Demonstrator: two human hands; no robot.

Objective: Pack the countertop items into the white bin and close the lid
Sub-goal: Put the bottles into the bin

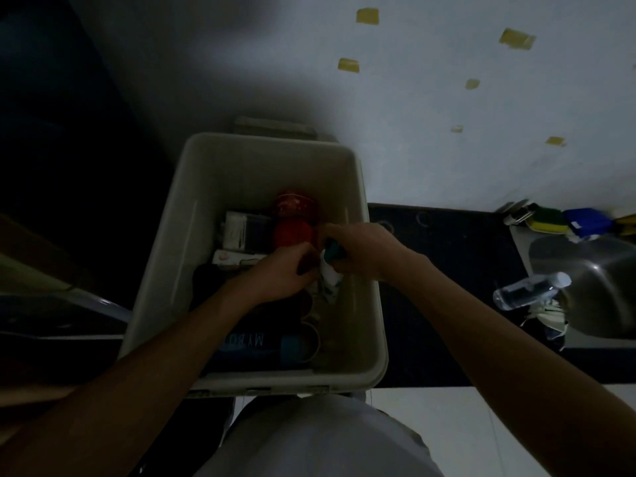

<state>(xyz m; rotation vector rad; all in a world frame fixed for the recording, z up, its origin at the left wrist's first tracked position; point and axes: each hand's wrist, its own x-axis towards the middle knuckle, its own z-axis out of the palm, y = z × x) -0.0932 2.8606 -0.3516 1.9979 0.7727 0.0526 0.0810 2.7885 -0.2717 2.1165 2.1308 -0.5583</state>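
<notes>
The white bin (368, 270) stands open on the dark countertop, in dim light. Both hands reach inside it. My right hand (361, 249) grips a small white tube with a teal cap (331, 270), held upright over the bin's middle. My left hand (282, 273) is curled against the tube's lower part, pinching it. Inside lie a red container (294, 222), a dark and white box (242, 230), a small white carton (229, 258), a dark bottle with a blue cap (261, 346) and some round rings (311, 333).
A clear plastic bottle (530, 290) lies on the dark counter (447, 270) to the right, beside a steel sink (592, 284). Sponges and a blue item (564, 220) sit behind the sink. A wall with yellow tape patches (368, 15) rises behind the bin.
</notes>
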